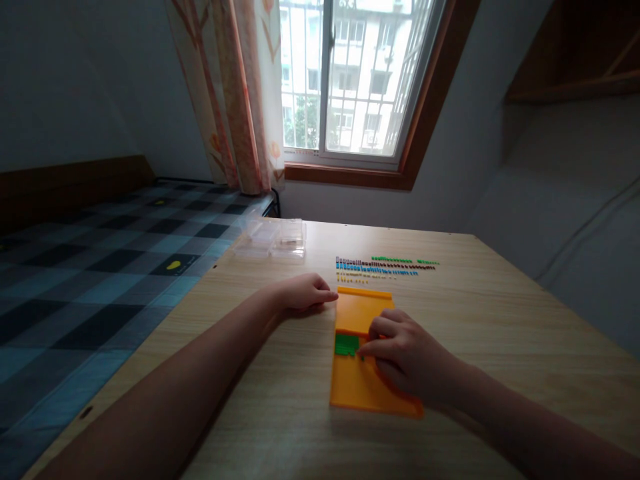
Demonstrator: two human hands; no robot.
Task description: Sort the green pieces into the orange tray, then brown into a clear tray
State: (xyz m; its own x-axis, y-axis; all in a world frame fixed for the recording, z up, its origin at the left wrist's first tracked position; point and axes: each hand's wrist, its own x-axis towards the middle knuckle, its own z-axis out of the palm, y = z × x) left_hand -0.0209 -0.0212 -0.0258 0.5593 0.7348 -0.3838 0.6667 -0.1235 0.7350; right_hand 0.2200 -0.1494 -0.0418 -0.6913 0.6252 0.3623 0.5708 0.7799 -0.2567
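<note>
An orange tray (365,310) lies on the table in front of me, with a raised strip across its middle. Small green pieces, packed into a block (346,345), sit below that strip at the left side. My left hand (307,292) rests on the table with its fingers curled in, and its fingertip meets the tray's upper left edge. Over the tray is my right hand (400,347), its fingers bent and the index fingertip at the right end of the green block. Whether a small piece is pinched there is hidden.
Beyond the tray, small green, brown, blue and yellow pieces (380,267) lie in rows. Clear plastic boxes (277,239) stand at the table's far left. A checked bed (125,273) adjoins the table's left edge, and a window (360,80) is ahead.
</note>
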